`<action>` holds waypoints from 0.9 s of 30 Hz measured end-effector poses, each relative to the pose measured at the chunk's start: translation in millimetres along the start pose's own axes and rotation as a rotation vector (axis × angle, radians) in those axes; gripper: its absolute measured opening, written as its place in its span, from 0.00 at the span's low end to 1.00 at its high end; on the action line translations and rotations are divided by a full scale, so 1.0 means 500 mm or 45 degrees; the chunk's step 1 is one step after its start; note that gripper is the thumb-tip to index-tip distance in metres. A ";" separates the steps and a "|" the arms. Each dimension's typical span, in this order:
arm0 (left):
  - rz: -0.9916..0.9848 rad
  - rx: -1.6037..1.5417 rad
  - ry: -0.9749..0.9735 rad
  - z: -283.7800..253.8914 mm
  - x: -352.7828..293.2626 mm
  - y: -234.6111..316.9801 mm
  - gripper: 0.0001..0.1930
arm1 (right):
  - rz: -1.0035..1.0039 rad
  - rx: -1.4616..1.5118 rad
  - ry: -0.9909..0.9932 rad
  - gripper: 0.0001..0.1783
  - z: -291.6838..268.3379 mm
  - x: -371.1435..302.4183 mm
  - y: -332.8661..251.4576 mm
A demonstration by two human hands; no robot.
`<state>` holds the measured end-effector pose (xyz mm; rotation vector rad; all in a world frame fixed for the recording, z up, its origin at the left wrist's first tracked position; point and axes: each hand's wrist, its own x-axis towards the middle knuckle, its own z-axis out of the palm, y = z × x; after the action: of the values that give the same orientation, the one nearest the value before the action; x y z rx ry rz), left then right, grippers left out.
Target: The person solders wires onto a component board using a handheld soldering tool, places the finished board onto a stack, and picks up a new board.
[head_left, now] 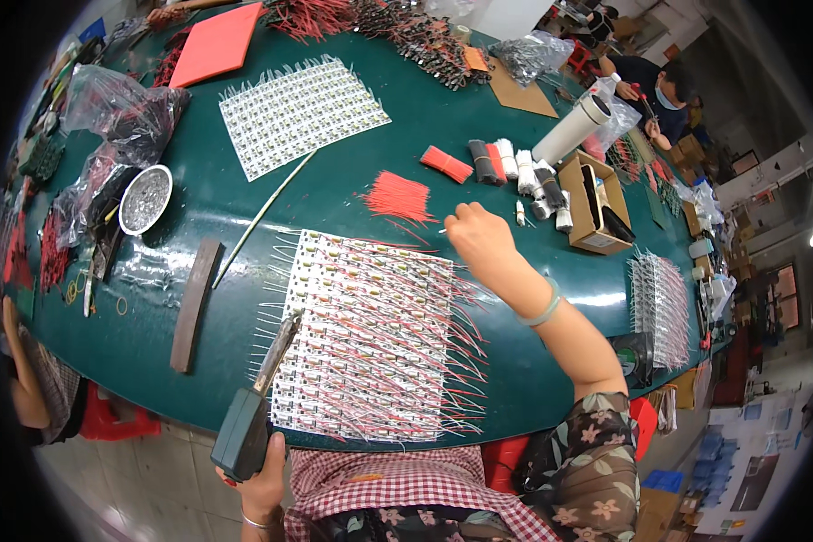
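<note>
While gripping the green soldering tool (242, 434) in the left hand (265, 477), slanting it over the circuit panel (361, 339) on the counter (135, 334), holding the right hand (481, 238) out beyond the far corner, bent-elbowed, curling fingers beside red wires (397, 197), leaving any grip impossible to tell!

Green table (420, 117), lots on top.
Wired board sheet (361, 334) at near edge, red wire pile (397, 197) just behind; 2nd board sheet (298, 117) farther back, w/ stick (264, 212) running from its near side. Wooden bar (196, 307) L of wired sheet; bowl (170, 190) beyond, nr plastic bag (122, 108). R side: cardboard box (602, 240), bottle (569, 131) nr it, red bundle (446, 163) farther L.
</note>
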<state>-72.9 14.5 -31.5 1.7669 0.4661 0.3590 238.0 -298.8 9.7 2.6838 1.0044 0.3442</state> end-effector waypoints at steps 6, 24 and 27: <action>0.150 -0.013 -0.004 0.001 0.009 0.004 0.20 | -0.132 -0.174 -0.365 0.04 0.031 0.058 -0.037; -0.097 -0.305 0.026 0.045 0.083 0.058 0.21 | 0.024 -0.142 -0.061 0.03 0.052 -0.033 0.035; -0.086 -0.367 0.207 0.072 0.090 0.105 0.21 | -0.161 -0.289 -0.138 0.03 0.087 -0.002 -0.001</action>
<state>-10.0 -4.8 10.7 1.4452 0.5591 0.4986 250.3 -306.0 -31.7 2.3970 1.0297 0.2674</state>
